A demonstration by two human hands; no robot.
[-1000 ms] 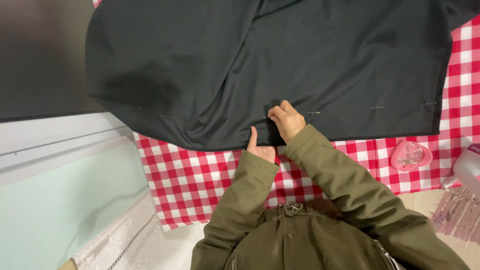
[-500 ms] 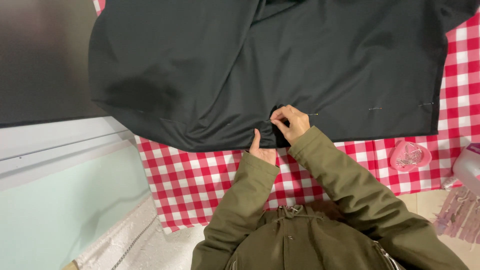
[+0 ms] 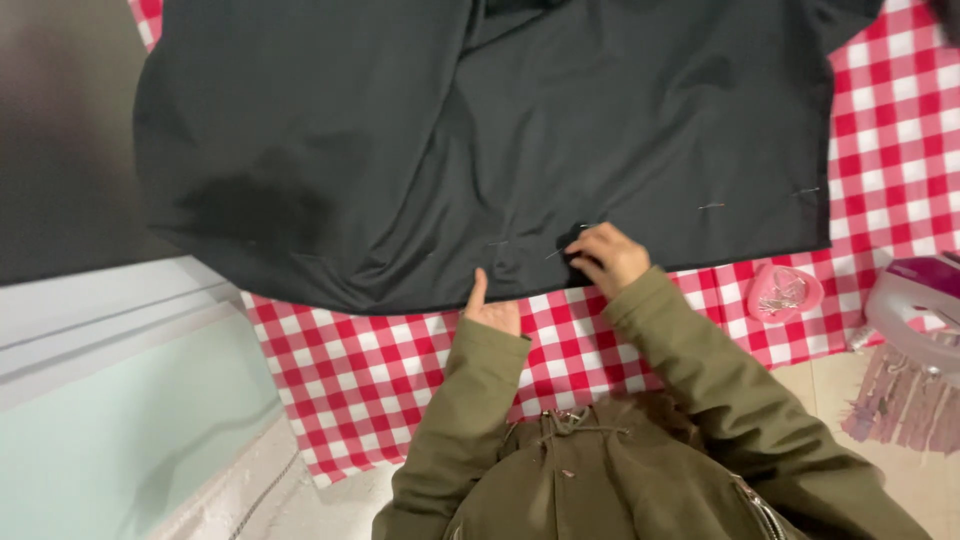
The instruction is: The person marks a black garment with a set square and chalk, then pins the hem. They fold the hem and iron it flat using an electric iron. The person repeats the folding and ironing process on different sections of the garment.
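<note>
A large black fabric (image 3: 420,150) lies spread over a red-and-white checked cloth (image 3: 380,370). My left hand (image 3: 490,312) rests at the fabric's near hem, thumb on top and fingers hidden under the edge. A little to the right, my right hand (image 3: 612,258) pinches the hem with its fingertips, beside a thin pin (image 3: 555,252) stuck in the fabric. More pins (image 3: 710,206) sit along the hem further right. Both arms wear olive-green jacket sleeves.
A small pink pin holder (image 3: 785,292) with pins lies on the checked cloth to the right of my right hand. A white-and-purple iron (image 3: 920,300) stands at the right edge. A pale green and white floor strip (image 3: 110,420) runs along the left.
My right hand has slid a little to the right along the hem, away from my left hand. My left hand stays at the same spot on the edge.
</note>
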